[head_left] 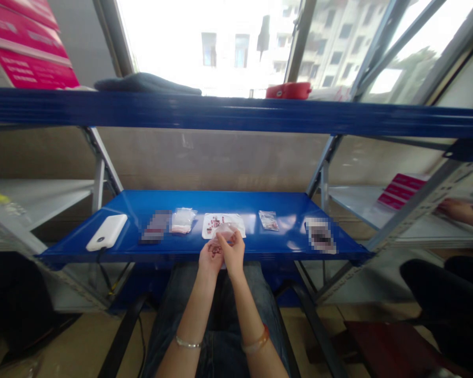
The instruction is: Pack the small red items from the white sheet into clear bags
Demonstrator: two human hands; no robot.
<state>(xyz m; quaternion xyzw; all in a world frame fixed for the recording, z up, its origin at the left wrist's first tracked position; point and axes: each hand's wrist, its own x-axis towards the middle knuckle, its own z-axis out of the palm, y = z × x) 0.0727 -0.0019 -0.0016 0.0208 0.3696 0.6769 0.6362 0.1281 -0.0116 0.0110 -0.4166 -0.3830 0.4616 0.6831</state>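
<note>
My left hand [210, 258] is palm up and cupped, with several small dark red beads [216, 250] lying in it. Beside it, my right hand [233, 253] pinches a small clear plastic bag [223, 229], whose lower part hangs close to the left palm. Whether the left fingers also touch the bag is hidden. Just behind both hands lies a white tray [205, 233] scattered with more dark red pieces [216, 222]. Both hands are above the front edge of the blue shelf [260, 202].
On the shelf lie a white power bank [107, 232] with a cable, a stack of clear bags [183, 220], a filled bag [268, 220] and two blurred items. An upper blue beam [228, 113] crosses ahead. At far right, another person's hand [455, 209] is near pink boxes [402, 191].
</note>
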